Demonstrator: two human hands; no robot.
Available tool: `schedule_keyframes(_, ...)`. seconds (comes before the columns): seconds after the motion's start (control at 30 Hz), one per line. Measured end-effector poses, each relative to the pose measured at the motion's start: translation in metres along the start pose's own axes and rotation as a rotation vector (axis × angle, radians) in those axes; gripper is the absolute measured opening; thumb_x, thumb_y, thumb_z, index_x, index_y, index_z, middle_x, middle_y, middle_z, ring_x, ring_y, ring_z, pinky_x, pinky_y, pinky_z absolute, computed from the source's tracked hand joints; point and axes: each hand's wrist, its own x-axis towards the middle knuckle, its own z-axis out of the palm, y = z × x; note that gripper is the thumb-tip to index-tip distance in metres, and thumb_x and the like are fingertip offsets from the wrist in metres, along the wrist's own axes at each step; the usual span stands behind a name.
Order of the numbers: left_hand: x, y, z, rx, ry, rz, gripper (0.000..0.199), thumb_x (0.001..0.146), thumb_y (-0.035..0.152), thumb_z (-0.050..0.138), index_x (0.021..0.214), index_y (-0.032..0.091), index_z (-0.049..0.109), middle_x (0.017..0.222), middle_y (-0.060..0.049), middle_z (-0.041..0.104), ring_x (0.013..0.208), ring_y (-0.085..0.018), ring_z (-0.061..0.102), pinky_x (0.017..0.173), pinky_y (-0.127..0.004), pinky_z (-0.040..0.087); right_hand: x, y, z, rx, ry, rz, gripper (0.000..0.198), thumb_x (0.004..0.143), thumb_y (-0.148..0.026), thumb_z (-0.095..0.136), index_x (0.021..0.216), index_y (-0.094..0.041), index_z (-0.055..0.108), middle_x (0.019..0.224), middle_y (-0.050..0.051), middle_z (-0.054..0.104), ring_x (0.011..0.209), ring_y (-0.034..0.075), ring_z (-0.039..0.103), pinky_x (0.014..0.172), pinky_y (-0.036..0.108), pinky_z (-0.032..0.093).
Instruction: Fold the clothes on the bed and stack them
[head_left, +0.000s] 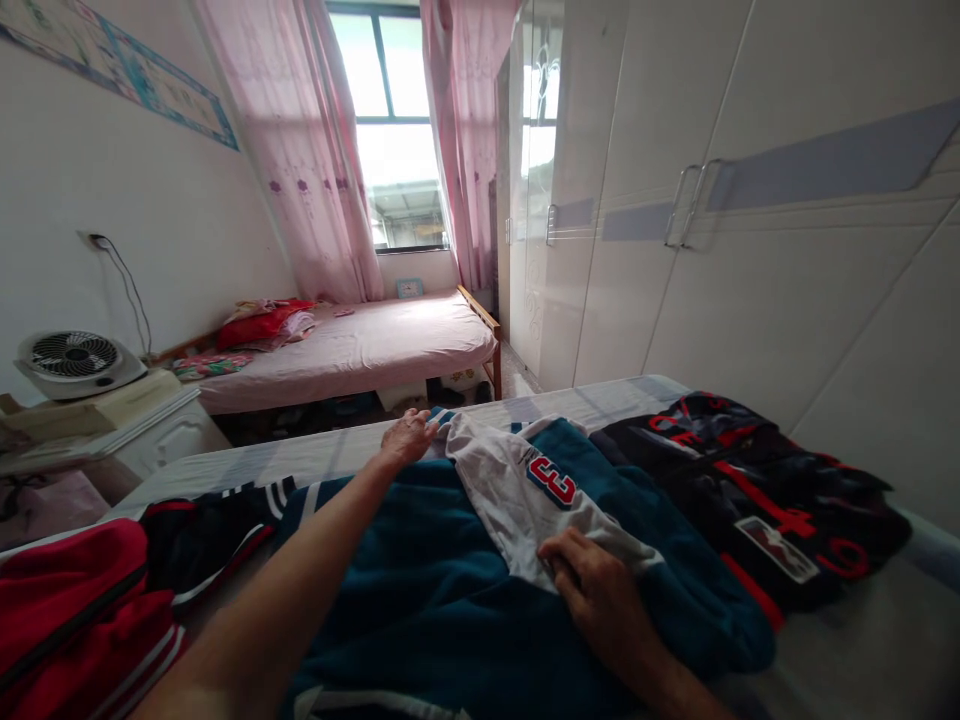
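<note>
A teal jacket with white sleeves lies spread on the near bed. One white sleeve, bearing a red and blue "3", is folded across its front. At the far end of that sleeve, my left hand is closed on the blue-and-white striped cuff. My right hand is at the sleeve's near part, its fingers curled together on the white fabric. Part of the cloth is hidden under my right palm.
A black and red jacket lies on the right, a red garment and a dark striped one on the left. Beyond the near bed stand a pink-sheeted bed, a white wardrobe and a fan on a cabinet.
</note>
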Motion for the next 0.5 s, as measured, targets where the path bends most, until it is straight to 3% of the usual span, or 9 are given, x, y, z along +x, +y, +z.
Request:
schedule_keyframes(0.17,0.026,0.028,0.021,0.031,0.059,0.067,0.039,0.089,0.036,0.054,0.124,0.019,0.051,0.131,-0.011,0.050,0.114,-0.025,0.052,0.094,-0.049,0.045,0.000,0.002,0.002,0.008,0.007,0.007,0.024,0.085,-0.011,0.041,0.090,-0.022,0.061,0.090,0.000,0.062,0.084,0.015,0.059,0.075,0.027,0.038)
schedule_keyframes(0.33,0.042,0.043,0.030,0.088,-0.021,0.379,0.042,0.088,0.033,0.055,0.127,0.021,0.050,0.140,-0.010,0.042,0.125,-0.028,0.043,0.102,-0.054,0.035,-0.001,0.004,0.004,-0.007,0.011,0.003,0.022,0.084,-0.009,0.042,0.087,-0.022,0.060,0.089,0.000,0.061,0.082,0.014,0.058,0.073,0.026,0.037)
schedule_keyframes(0.5,0.048,0.057,0.035,0.173,-0.130,0.596,0.038,0.087,0.033,0.057,0.122,0.018,0.053,0.130,-0.010,0.051,0.119,-0.026,0.049,0.099,-0.052,0.039,0.000,0.006,0.005,0.006,0.010,-0.003,0.023,0.083,-0.008,0.042,0.087,-0.022,0.059,0.088,0.000,0.061,0.082,0.014,0.058,0.073,0.025,0.037)
